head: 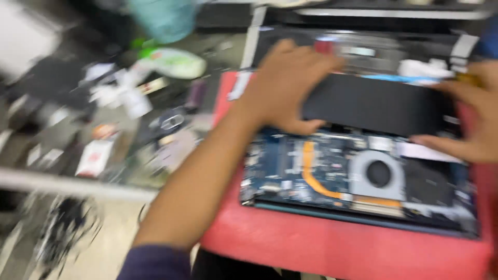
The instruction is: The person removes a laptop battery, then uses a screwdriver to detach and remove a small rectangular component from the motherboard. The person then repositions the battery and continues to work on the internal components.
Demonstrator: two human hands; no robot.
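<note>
An opened laptop [290, 171] lies on a red mat [332, 249], its blue circuit board, copper heat pipe [311, 173] and round fan [377, 175] exposed. A long flat black battery [378, 106] sits across the far half of the laptop. My left hand [285, 88] grips the battery's left end, thumb under its near edge. My right hand [474, 114] holds the right end, fingers along its near edge. The picture is blurred by motion.
The workbench to the left is crowded with small parts, papers and tools [129, 103], a pale green bottle [176, 62] and a teal container [163, 18]. A pale rail [78, 184] marks the bench edge, with floor and tangled cables [62, 228] below.
</note>
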